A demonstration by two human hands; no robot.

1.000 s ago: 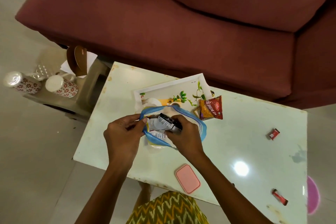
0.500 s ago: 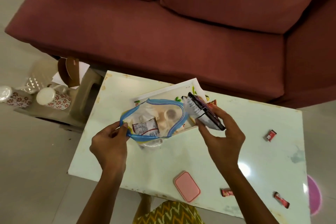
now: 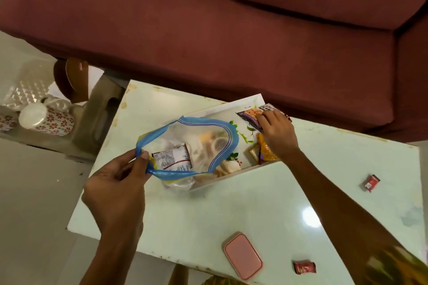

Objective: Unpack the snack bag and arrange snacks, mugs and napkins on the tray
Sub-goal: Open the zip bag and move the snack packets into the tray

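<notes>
A clear snack bag (image 3: 185,143) with a blue zip rim gapes open over the left end of the white printed tray (image 3: 231,109). My left hand (image 3: 120,190) pinches the bag's rim at its near-left corner. Inside the bag lies a white snack packet (image 3: 172,157). My right hand (image 3: 278,132) holds a dark purple snack packet (image 3: 251,115) down at the tray's far right corner. An orange and red packet (image 3: 264,150) lies on the tray under that wrist. Two flowered mugs (image 3: 46,118) stand on a low stool at the left.
The pale green table (image 3: 254,210) carries a pink case (image 3: 243,254) near its front edge and two small red sweets (image 3: 370,182) (image 3: 304,267) on the right. A maroon sofa (image 3: 231,30) runs along the far side. A brown napkin holder (image 3: 71,78) stands behind the mugs.
My right hand pulled the dark packet out of the bag, carried it right and away, and set it down on the tray's far right corner. The left hand kept hold of the bag's rim.
</notes>
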